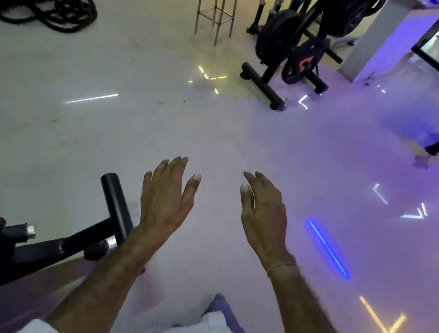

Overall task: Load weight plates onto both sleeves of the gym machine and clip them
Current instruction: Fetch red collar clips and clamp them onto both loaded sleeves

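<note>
Left hand (167,196), right hand (261,212): both spread wide, empty, above floor (132,121). Weight plates (301,63) on rack (267,86), well apart, ahead of right hand.

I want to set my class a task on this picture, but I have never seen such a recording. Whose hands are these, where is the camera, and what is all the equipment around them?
There is only one picture. It comes from a wide-angle camera worn on a person's head, looking forward and down, so the two bare arms rising from the bottom edge belong to the wearer. The left hand and the right hand are both open, fingers spread, and hold nothing.

Below them is a glossy gym floor that mirrors coloured ceiling lights. At lower left is part of a black gym machine, with an empty black sleeve sticking up; no plate is on it. Farther off stands a plate rack carrying round black weight plates. At upper left lies a coiled black rope.

So the loading, as far as this view shows, has not begun.
</note>
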Tool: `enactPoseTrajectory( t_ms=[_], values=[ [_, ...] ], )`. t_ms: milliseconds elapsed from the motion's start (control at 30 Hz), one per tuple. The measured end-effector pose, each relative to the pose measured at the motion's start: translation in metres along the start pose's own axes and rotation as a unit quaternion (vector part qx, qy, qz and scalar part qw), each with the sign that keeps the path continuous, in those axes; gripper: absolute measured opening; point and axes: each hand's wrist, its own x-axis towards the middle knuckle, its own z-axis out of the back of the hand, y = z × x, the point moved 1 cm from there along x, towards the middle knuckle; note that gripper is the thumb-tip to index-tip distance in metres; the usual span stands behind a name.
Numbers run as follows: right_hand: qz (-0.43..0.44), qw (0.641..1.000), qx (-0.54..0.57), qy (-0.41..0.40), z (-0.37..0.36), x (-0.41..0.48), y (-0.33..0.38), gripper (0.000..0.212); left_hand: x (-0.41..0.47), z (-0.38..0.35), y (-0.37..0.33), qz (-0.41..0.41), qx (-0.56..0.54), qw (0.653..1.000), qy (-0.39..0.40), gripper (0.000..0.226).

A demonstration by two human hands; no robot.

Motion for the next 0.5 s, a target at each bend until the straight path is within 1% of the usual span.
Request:
enactPoseTrajectory(
  t_ms=[167, 233, 367, 433, 500],
  values=[
    [0.068, 0.996, 0.011, 0.053, -0.050, 0.157, 0.000, 0.041, 0.125, -0.012, 0.007, 0.058, 0.018, 0.997, -0.058, 0.058],
    [0.100, 0.992, 0.020, 0.079, -0.067, 0.219, 0.009, 0.041, 0.172, -0.007, 0.010, 0.095, 0.021, 0.991, -0.087, 0.057],
    [0.161, 0.979, 0.026, 0.120, -0.104, 0.329, 0.049, 0.044, 0.253, 0.009, 0.023, 0.156, 0.029, 0.978, -0.133, 0.059],
    [0.194, 0.970, 0.036, 0.139, -0.125, 0.374, 0.078, 0.043, 0.288, 0.018, 0.035, 0.186, 0.020, 0.969, -0.162, 0.063],
    [0.232, 0.959, 0.047, 0.156, -0.153, 0.416, 0.109, 0.043, 0.326, 0.025, 0.053, 0.220, 0.018, 0.958, -0.185, 0.062]
  ],
)
